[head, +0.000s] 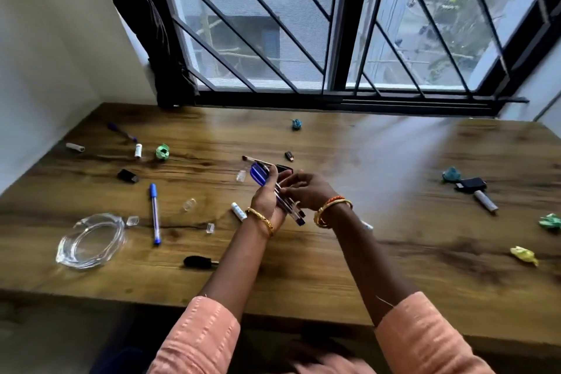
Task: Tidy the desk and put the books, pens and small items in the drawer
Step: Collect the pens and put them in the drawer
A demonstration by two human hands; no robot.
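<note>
Left hand (267, 202) gripping bundled blue-capped pens (280, 196), right hand (306, 191) touching

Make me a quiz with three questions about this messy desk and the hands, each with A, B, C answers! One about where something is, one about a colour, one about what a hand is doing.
1. Where is the glass ashtray?
A. near the left front of the desk
B. on the window sill
C. in the right hand

2. What colour is the cap of the pen lying alone beside the ashtray?
A. red
B. blue
C. yellow

3. What is the left hand doing?
A. lying flat on the desk
B. holding a bunch of pens
C. pointing at the window

Answers:
1 A, it sits on the wooden desk at the left front.
2 B, the cap shows blue.
3 B, its fingers curl round the bunch of pens while the right hand touches them.
</note>
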